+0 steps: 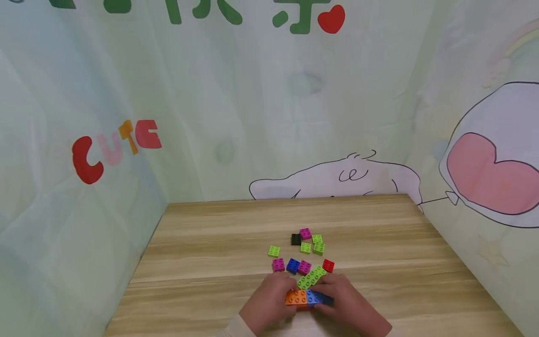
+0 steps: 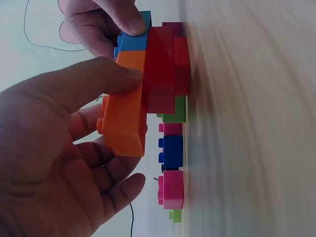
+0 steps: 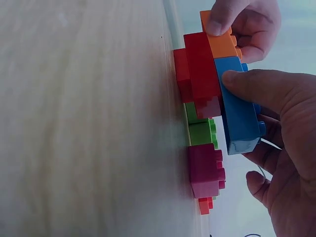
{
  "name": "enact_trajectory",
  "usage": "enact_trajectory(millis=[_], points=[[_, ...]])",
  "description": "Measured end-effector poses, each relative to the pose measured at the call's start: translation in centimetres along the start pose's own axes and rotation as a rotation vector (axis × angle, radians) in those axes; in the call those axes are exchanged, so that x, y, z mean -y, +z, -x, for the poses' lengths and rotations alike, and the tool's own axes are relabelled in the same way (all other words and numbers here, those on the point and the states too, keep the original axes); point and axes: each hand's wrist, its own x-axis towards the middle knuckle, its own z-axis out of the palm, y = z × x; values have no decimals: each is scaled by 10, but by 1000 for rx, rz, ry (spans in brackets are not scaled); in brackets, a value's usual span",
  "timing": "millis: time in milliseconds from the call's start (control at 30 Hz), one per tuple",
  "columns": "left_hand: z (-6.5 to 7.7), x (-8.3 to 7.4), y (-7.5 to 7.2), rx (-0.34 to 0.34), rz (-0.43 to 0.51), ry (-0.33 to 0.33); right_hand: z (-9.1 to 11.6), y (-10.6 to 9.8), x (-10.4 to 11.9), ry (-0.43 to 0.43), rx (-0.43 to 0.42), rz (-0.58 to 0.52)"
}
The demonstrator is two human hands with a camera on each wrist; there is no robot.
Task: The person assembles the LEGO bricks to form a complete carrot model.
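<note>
My left hand [image 1: 269, 297] pinches an orange brick [image 2: 126, 108], thumb on its near side. Beside it, my right hand [image 1: 349, 300] pinches a blue brick [image 3: 239, 108] in the same way. Orange and blue meet end to end in one row, studs up. Under them is a red brick [image 2: 159, 69], with another red brick [image 2: 181, 66] lower down, as the wrist views show. Just behind this stack lies a long light green brick [image 1: 311, 278], set at a slant between the hands. Some fingertips are hidden behind the bricks.
Farther back on the wooden table [image 1: 202, 262] lie a magenta brick [image 1: 278, 265], a dark blue brick [image 1: 293, 266], a small red brick [image 1: 328, 265], a black brick [image 1: 296, 239] and several light green bricks [image 1: 305, 248]. A printed cloth [image 1: 210, 117] hangs around the table.
</note>
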Motion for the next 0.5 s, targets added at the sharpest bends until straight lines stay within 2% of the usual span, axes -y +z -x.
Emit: enact_trajectory(millis=[167,267,400,500], points=[[-3,0,4,5,108,-27,0,1,-4,28,-10,-42],[-4,0,5,6,131,-26,-3,2,-19,70,-108,-96],[-3,0,6,9,131,-43,-15,1,-48,203,-251,-147],[-3,-1,8,11,133,-51,-22,1,-65,295,-218,-136]])
